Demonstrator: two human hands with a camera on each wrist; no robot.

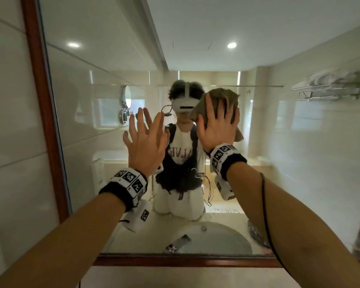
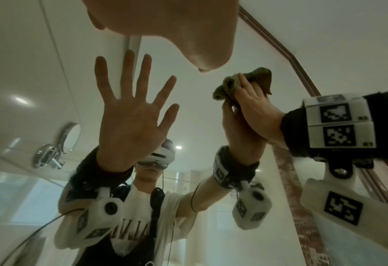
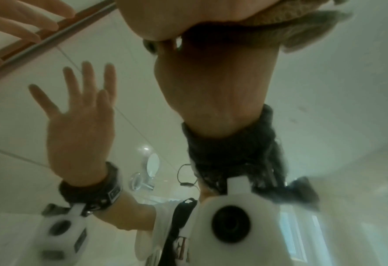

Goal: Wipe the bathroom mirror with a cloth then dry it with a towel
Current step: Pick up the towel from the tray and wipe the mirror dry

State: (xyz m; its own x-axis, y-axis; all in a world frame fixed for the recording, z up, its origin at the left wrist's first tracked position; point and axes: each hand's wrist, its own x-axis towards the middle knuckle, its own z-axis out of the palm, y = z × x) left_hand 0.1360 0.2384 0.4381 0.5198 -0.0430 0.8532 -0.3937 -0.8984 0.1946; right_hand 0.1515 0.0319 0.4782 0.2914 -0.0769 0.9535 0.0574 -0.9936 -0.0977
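Hands first: our right hand (image 1: pixel 217 123) lies flat with its fingers spread, pressing a bunched brown cloth (image 1: pixel 222 98) against the glass of the mirror (image 1: pixel 112 65), and the cloth shows above the fingertips and hangs a little past the outer edge of the palm. From the left wrist view the same right hand (image 2: pixel 254 108) meets its own reflection palm to palm, with the cloth (image 2: pixel 260 75) squeezed between them. Our left hand (image 1: pixel 147 140) is raised beside it, fingers straight and fanned apart, holding nothing; we cannot tell whether its fingertips touch the glass. The two hands are near each other, at about the same height. A dark wooden frame (image 1: pixel 44 113) runs down the mirror's left side and along its bottom edge. In the reflection we see a metal rack (image 1: pixel 328 90) high on the right wall with white towels folded on it, and a basin (image 1: pixel 214 238) low down.
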